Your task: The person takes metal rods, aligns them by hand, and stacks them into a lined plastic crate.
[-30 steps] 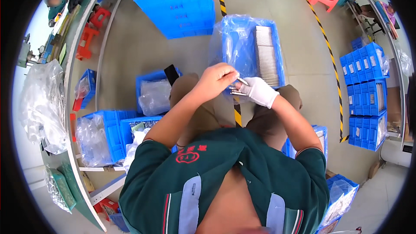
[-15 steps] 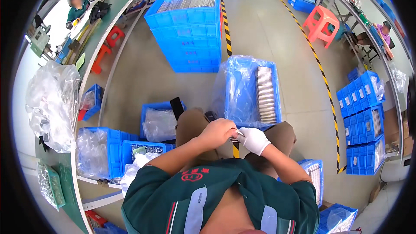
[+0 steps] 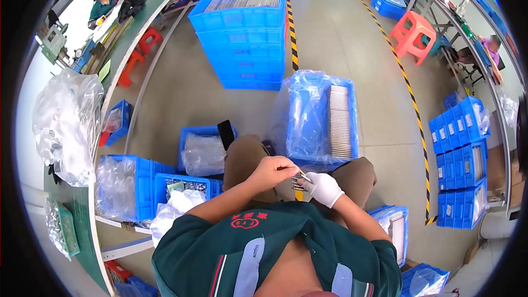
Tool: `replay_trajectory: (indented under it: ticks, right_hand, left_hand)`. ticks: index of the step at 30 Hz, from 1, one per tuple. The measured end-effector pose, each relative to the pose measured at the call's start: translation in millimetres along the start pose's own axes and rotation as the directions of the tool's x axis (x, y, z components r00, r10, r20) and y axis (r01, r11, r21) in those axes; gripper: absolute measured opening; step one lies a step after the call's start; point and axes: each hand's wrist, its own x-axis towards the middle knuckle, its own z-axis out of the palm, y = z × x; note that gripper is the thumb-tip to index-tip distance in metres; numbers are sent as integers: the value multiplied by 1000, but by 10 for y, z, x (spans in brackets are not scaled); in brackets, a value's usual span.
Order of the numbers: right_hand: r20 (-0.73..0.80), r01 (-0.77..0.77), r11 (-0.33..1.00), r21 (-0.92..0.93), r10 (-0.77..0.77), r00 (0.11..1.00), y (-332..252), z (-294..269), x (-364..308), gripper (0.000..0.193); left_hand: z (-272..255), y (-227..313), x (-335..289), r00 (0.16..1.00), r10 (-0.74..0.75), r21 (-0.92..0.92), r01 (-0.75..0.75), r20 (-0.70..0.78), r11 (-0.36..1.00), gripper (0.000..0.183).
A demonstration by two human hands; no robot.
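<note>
My right hand (image 3: 325, 190), in a white glove, is closed round several thin metal rods (image 3: 300, 182). Their ends stick out toward the left, over the gap between my knees. My bare left hand (image 3: 271, 171) meets it there, thumb and fingers pinched at the tip of one rod; the exact contact is too small to see clearly. Just beyond my hands stands a blue crate (image 3: 352, 126) lined with clear plastic film (image 3: 306, 115). A long row of similar slim metal rods (image 3: 339, 121) lies stacked along its right side.
Stacked blue crates (image 3: 242, 49) rise ahead. On my left are a blue bin of small metal parts (image 3: 190, 187), a bin with plastic bags (image 3: 201, 154) bearing a black phone (image 3: 225, 133), and a green workbench (image 3: 88, 214). More crates (image 3: 459, 170) stand right, past striped floor tape (image 3: 416, 115).
My hands have drawn slightly apart and a bit lower, and more of the rods shows between them. The whole view has shifted a little.
</note>
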Motion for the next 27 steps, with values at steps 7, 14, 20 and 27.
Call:
replay_trajectory:
  ticks: [7, 14, 20, 27]
  right_hand:
    - [-40, 71, 997, -8, -71, 997, 131, 168, 31, 30]
    - [-43, 76, 997, 17, -75, 996, 166, 250, 16, 31]
    - [-35, 46, 999, -28, -47, 998, 126, 225, -27, 30]
    - [-15, 102, 992, -81, -103, 995, 21, 189, -88, 37]
  left_hand:
    - [144, -30, -102, 977, -207, -378, 211, 52, 901, 17]
    - [171, -116, -153, 970, -239, -314, 242, 48, 918, 18]
    - [172, -150, -125, 961, -264, -371, 277, 87, 886, 17]
    - [100, -229, -119, 920, -294, -439, 384, 260, 812, 16]
